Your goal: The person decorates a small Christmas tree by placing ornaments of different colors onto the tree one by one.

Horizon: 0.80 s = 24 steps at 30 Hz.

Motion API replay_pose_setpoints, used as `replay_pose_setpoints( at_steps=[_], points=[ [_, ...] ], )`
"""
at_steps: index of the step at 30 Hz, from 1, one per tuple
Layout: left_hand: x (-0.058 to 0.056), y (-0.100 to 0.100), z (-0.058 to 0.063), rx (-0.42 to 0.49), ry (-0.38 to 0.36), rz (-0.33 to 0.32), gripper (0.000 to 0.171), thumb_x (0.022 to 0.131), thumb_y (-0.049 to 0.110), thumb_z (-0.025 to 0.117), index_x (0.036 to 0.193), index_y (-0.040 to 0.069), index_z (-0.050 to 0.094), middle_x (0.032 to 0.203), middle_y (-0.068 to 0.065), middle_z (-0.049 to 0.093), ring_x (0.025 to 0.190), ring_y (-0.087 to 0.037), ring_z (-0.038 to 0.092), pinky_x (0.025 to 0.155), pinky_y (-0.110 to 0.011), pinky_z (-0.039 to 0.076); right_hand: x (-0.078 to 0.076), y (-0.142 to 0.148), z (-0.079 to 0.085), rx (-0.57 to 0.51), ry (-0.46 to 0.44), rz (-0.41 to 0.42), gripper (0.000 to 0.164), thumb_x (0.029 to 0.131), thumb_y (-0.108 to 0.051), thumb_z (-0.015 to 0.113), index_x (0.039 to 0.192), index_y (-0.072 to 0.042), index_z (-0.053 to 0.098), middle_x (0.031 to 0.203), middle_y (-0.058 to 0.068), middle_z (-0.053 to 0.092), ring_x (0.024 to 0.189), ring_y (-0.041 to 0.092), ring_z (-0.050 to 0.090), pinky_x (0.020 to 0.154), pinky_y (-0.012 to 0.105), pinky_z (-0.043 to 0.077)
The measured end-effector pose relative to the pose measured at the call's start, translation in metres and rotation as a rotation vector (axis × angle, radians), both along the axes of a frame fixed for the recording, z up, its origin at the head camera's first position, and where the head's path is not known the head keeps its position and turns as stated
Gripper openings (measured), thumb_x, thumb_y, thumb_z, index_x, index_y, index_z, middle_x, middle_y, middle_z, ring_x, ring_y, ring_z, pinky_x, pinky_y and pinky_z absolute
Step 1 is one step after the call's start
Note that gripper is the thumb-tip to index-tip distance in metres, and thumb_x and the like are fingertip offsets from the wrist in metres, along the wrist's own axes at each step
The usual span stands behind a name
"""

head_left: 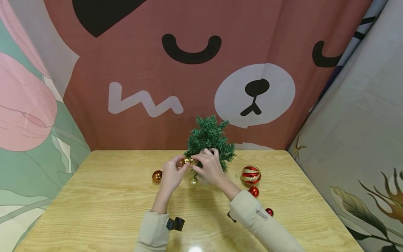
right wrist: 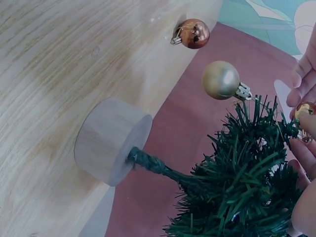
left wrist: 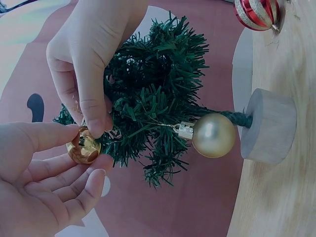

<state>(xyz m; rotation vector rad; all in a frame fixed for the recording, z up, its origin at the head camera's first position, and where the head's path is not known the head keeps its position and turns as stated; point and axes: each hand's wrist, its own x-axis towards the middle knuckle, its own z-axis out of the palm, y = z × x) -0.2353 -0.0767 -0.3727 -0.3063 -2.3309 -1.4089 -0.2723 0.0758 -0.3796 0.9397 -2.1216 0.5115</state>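
Note:
A small artificial Christmas tree (head_left: pixel 207 134) stands on a round, pale base (left wrist: pixel 271 128). At its left side my left hand (head_left: pixel 171 171) holds a shiny gold Christmas ball (left wrist: pixel 84 148) between thumb and fingers. My right hand (head_left: pixel 209 166) comes from the other side, thumb and fingertips pinching at the top of that same ball, by the branch tips. Its loop is mostly hidden behind these fingers. Below them a matte gold Christmas ball (left wrist: pixel 214 136) hangs by its cap from a lower branch.
A copper-coloured ball (head_left: pixel 157 176) lies on the wooden table (head_left: pixel 104 203) to the left. Right of the tree are a large red-and-gold striped ball (head_left: pixel 251 175) and two small red balls, one (head_left: pixel 253 191) close by it, one (head_left: pixel 269 212) near the right sleeve. Patterned curtains (head_left: pixel 141 129) surround the table.

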Motion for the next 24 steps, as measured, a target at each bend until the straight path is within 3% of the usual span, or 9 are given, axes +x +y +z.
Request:
replay_pose_setpoints(
  at_steps=[12,24],
  points=[
    [0.001,-0.002,-0.001,0.017,0.021,-0.011,0.028,0.080,0.006,0.066,0.104,-0.009,0.061,0.087,-0.017,0.064,0.070,-0.022,0.060,0.056,-0.026,0.050,0.001,0.002,0.000,-0.054,0.004,0.041,0.018,0.069,-0.011,0.076,0.087,-0.008,0.072,0.076,-0.001,0.067,0.072,0.013,0.054,0.080,0.047,0.035],
    [0.001,-0.008,-0.006,0.027,-0.032,0.014,0.028,0.081,0.007,0.065,0.106,-0.004,0.062,0.090,-0.016,0.063,0.072,-0.023,0.059,0.057,-0.029,0.050,-0.001,0.013,0.008,-0.101,-0.003,0.055,0.008,0.072,-0.004,0.073,0.076,-0.009,0.068,0.074,-0.002,0.065,0.070,0.013,0.056,0.077,0.045,0.037]
  ],
)
